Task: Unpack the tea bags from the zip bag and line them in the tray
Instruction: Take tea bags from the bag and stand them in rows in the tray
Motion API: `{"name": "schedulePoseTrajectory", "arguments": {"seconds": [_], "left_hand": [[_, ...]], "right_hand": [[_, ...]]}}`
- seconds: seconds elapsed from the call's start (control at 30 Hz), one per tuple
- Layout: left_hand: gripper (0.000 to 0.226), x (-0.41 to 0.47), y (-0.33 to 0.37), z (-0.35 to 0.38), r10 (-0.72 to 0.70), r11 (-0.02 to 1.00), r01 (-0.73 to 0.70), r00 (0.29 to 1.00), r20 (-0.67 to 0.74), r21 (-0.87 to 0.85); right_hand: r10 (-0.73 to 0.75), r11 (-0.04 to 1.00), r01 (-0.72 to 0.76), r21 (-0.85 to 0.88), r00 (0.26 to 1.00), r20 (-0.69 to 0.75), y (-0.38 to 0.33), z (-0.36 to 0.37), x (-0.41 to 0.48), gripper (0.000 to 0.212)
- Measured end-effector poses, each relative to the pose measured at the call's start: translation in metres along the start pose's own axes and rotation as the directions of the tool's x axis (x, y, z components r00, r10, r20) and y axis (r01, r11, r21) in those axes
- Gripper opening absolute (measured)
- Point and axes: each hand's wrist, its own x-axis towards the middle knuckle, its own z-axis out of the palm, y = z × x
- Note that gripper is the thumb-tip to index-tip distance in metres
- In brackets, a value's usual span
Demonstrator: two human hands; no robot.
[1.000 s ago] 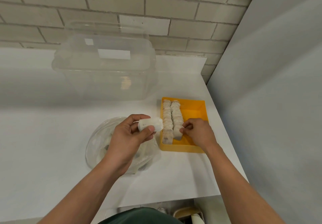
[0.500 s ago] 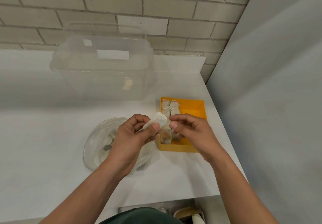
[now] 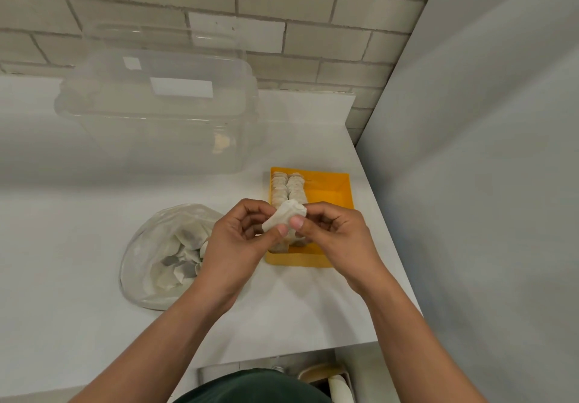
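Because the one big clear box (image 3: 156, 114) sits far back, there is room for the one zip bag (image 3: 141, 283) near on the left and the one yellow tray (image 3: 329, 197) just right of it. The left hand (image 3: 232, 246) and the right hand (image 3: 335, 236) both pinch one tea bag (image 3: 285, 216) above the tray's near end, maybe to flatten it for the two rows (image 3: 288, 186) inside; the zip bag's heap (image 3: 181, 255) is too jumbled to count.

My right hand (image 3: 341, 239) has left the rows in the tray (image 3: 332, 192) and joined my left hand (image 3: 238, 246); both now pinch the tea bag (image 3: 286, 216) over the tray's near end.
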Motion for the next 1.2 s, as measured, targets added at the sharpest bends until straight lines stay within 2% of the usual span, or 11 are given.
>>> {"name": "schedulePoseTrajectory", "arguments": {"seconds": [0.13, 0.2, 0.23, 0.3, 0.4, 0.47, 0.53, 0.6, 0.7, 0.9, 1.2], "left_hand": [[0.035, 0.002, -0.006, -0.003, 0.048, 0.975, -0.040, 0.998, -0.033, 0.217], [0.035, 0.003, -0.014, -0.009, 0.119, 0.907, -0.111, 0.993, 0.004, 0.406], [0.033, 0.003, -0.018, -0.013, 0.183, 0.828, -0.186, 0.981, 0.057, 0.529], [0.027, 0.002, -0.026, -0.018, 0.310, 0.578, -0.360, 0.927, 0.211, 0.732], [0.015, 0.002, -0.033, -0.020, 0.369, 0.251, -0.519, 0.832, 0.415, 0.817], [0.015, 0.003, -0.037, -0.019, 0.366, 0.112, -0.529, 0.809, 0.460, 0.841], [0.012, 0.004, -0.041, -0.018, 0.348, 0.060, -0.516, 0.813, 0.466, 0.855], [0.021, 0.007, -0.046, -0.018, 0.309, 0.011, -0.500, 0.825, 0.473, 0.866], [0.022, 0.009, -0.050, -0.018, 0.268, -0.062, -0.500, 0.825, 0.497, 0.864], [0.023, 0.014, -0.055, -0.014, 0.265, -0.116, -0.472, 0.833, 0.485, 0.874], [0.025, 0.014, -0.060, -0.008, 0.292, -0.191, -0.430, 0.833, 0.469, 0.882]], "right_hand": [[-0.011, 0.998, 0.009, -0.058, 0.999, -0.040, 0.006, -0.008, 0.006, 0.011], [-0.030, 0.991, 0.019, -0.130, 0.996, -0.078, 0.013, -0.013, 0.012, 0.010], [-0.037, 0.986, 0.021, -0.164, 0.995, -0.096, 0.017, -0.016, 0.015, 0.011], [-0.051, 0.970, 0.022, -0.242, 0.992, -0.113, 0.028, -0.022, 0.024, 0.011], [-0.039, 0.932, -0.004, -0.363, 0.993, -0.110, 0.045, -0.031, 0.035, 0.014], [-0.015, 0.914, -0.031, -0.404, 0.994, -0.112, 0.054, -0.034, 0.041, 0.014], [0.008, 0.896, -0.055, -0.441, 0.994, -0.106, 0.060, -0.035, 0.046, 0.012], [0.052, 0.867, -0.085, -0.491, 0.995, -0.079, 0.063, -0.036, 0.050, 0.010], [0.130, 0.817, -0.118, -0.565, 0.991, -0.018, 0.068, -0.036, 0.055, 0.014], [0.166, 0.684, -0.114, -0.720, 0.986, 0.001, 0.079, -0.032, 0.062, 0.022], [0.211, 0.623, -0.189, -0.759, 0.975, -0.070, 0.076, -0.032, 0.059, 0.033]]}}
